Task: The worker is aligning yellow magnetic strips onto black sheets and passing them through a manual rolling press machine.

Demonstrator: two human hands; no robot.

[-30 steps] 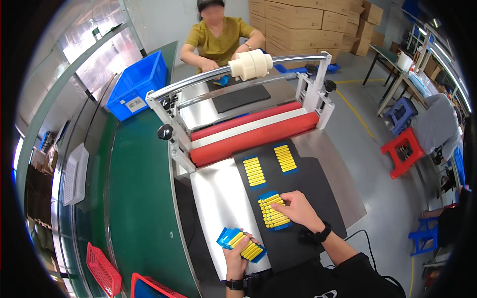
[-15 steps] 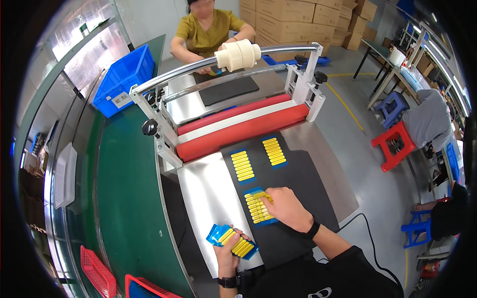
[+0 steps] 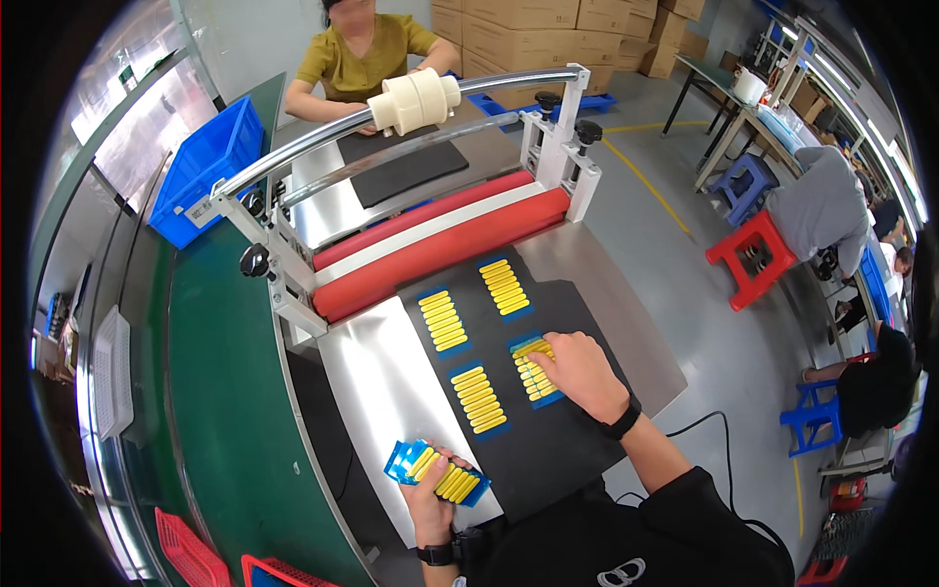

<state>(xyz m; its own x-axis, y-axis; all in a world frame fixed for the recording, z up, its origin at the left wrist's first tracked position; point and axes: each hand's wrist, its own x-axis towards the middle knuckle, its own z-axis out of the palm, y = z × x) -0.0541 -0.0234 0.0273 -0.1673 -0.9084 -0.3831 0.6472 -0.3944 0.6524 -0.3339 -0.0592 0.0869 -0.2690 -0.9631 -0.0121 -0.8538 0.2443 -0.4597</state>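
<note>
The left hand (image 3: 426, 501) is curled closed around a stack (image 3: 456, 481) of blue packs bearing yellow strips, held over the metal plate (image 3: 370, 377) at the left edge of the black mat (image 3: 562, 440). The right hand (image 3: 585, 375) has thumb and fingers pinched at the upper end of a fourth pack (image 3: 544, 389) at the mat; whether more than one layer is gripped cannot be told. Three further packs lie flat on the mat: the upper left pack (image 3: 443, 321), the upper right pack (image 3: 505, 289) and the lower left pack (image 3: 478, 399). Beyond them stands a red roller (image 3: 445, 252).
</note>
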